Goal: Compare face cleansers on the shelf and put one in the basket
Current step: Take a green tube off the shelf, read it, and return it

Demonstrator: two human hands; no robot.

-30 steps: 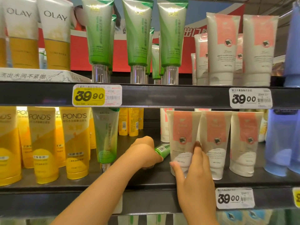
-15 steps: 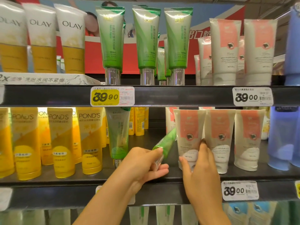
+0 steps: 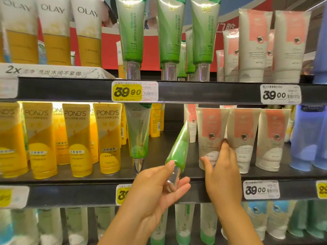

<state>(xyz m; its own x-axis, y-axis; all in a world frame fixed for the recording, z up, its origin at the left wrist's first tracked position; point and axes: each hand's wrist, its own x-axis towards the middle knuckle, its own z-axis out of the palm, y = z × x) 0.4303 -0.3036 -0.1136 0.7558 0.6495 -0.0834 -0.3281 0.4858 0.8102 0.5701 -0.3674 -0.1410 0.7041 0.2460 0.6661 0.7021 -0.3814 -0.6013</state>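
The left hand (image 3: 155, 190) is gripping a green cleanser tube (image 3: 177, 149) by its silver cap (image 3: 172, 177), thumb on top and fingers curled beneath. The tube is sitting just in front of the middle shelf (image 3: 88, 175), its long axis tilting up and to the right, crimped end pointing toward the shelf above and cap pointing down into the palm. The right hand (image 3: 222, 172) is reaching onto the same shelf, its fingers wrapping round the lower part of a white tube with a pink label (image 3: 210, 131), thumb on the left edge and fingertips between it and the next pink-label tube (image 3: 243, 135). Another green tube (image 3: 138, 133) is standing cap-down, upright, beside the yellow POND'S tubes (image 3: 106, 138). A yellow 39.90 price tag (image 3: 134, 91) is hanging above.
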